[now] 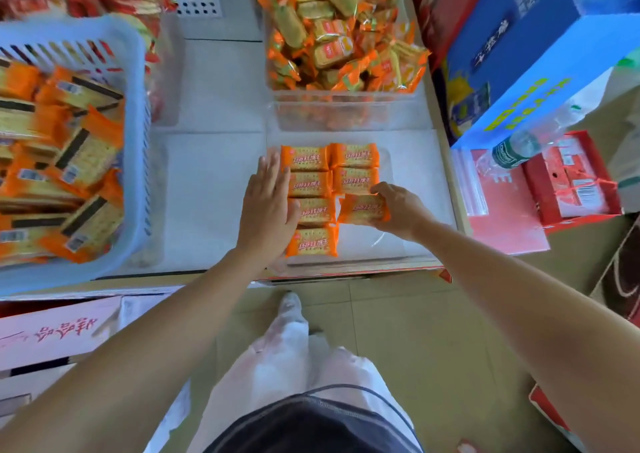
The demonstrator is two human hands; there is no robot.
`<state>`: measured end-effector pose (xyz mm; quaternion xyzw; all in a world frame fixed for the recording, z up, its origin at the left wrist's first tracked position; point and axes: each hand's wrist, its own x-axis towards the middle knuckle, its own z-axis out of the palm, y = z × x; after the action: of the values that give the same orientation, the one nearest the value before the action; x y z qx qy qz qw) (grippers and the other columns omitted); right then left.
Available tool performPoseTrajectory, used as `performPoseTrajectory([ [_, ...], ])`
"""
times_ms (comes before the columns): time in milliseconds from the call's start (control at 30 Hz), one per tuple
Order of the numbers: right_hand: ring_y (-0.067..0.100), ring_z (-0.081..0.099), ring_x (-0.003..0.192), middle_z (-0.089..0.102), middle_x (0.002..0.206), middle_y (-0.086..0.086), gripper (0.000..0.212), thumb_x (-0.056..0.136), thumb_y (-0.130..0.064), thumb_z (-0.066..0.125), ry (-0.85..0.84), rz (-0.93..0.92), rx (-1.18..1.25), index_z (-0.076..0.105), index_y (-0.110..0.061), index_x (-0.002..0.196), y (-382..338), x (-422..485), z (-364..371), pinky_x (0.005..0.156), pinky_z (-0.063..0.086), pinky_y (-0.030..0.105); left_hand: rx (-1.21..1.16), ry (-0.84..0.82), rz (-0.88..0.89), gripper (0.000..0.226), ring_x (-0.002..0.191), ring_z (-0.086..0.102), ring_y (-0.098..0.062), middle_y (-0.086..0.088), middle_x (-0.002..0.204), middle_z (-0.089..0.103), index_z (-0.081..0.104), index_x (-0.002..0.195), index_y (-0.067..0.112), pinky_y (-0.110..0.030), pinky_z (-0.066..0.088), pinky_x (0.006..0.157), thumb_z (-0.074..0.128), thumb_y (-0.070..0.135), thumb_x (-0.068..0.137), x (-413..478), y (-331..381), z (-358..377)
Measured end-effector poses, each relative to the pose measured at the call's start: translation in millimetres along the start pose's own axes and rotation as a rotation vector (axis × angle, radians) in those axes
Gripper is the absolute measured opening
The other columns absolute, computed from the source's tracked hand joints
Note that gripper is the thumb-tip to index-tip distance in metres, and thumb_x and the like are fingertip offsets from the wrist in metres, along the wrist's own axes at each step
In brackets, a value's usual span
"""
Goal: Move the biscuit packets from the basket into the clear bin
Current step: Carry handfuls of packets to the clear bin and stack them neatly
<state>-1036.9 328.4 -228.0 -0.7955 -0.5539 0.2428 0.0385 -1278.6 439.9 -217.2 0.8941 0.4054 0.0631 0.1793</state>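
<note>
Six glossy orange rect. packets in clear bin; seventh pkt pinched by R grip; L grip released, flat.

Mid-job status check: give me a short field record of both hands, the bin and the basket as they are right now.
left hand: open, flat along the left column of packets
right hand: holds a biscuit packet at the third spot of the right column
clear bin: six laid packets lying flat, four in the left column, two in the right
basket: blue, at the left, many packets inside
second bin: behind the clear bin, heaped with packets
</note>
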Motion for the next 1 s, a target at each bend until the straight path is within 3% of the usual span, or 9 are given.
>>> performPoseTrajectory([
  [100,0.031,0.053,0.113,0.055,0.126,0.012,0.058,0.08,-0.024,0.073,-0.036,-0.028,-0.046,0.047,-0.009,0.129,3,10,12,0.089,0.044,0.037,0.034,0.001,0.0,0.059,0.149,-0.003,-0.027,-0.011,0.161,0.007,0.019,0.151,0.004,-0.041,0.007,0.121,0.027,0.032,0.1,2,-3,6],
  [267,0.037,0.053,0.105,0.052,0.119,0.018,0.058,0.068,-0.02,0.081,0.055,-0.148,-0.203,0.057,-0.005,0.119,5,25,22,0.086,0.05,0.049,0.032,0.036,0.018,0.06,0.149,0.0,-0.027,-0.01,0.16,0.014,0.024,0.15,0.004,-0.04,0.01,0.121,0.022,0.032,0.096,3,-3,11],
  [667,0.03,0.047,0.116,0.047,0.13,0.011,0.072,0.072,-0.03,0.081,0.039,-0.073,-0.268,0.046,-0.014,0.133,-6,30,27,0.097,0.041,0.042,0.016,0.009,0.007,0.062,0.149,0.0,-0.026,-0.008,0.159,0.02,0.033,0.147,0.007,-0.042,0.015,0.119,0.02,0.037,0.095,3,-6,10],
  [767,0.027,0.05,0.113,0.05,0.128,0.008,0.054,0.078,-0.03,0.076,0.088,-0.106,-0.144,0.053,-0.015,0.124,-13,23,18,0.094,0.043,0.041,-0.068,0.02,0.019,0.062,0.149,0.006,-0.026,-0.009,0.156,0.027,0.041,0.142,0.008,-0.043,0.016,0.119,0.017,0.038,0.093,-1,-2,0],
  [867,0.023,0.06,0.101,0.054,0.122,0.004,0.03,0.087,-0.026,0.067,0.171,-0.187,0.044,0.059,-0.015,0.114,-32,12,2,0.083,0.053,0.04,-0.127,0.085,0.038,0.05,0.144,0.025,-0.028,-0.01,0.149,0.04,0.048,0.136,0.009,-0.041,0.02,0.116,0.027,0.03,0.095,-12,6,-18],
  [1000,0.008,0.06,0.076,0.057,0.107,0.0,0.016,0.091,-0.016,0.061,0.303,-0.331,0.228,0.065,-0.013,0.107,-77,-6,-25,0.07,0.053,0.031,-0.246,0.219,0.071,0.044,0.117,0.053,-0.022,-0.006,0.13,0.056,0.05,0.132,0.011,-0.031,0.04,0.098,0.036,0.025,0.093,-38,21,-51],
])
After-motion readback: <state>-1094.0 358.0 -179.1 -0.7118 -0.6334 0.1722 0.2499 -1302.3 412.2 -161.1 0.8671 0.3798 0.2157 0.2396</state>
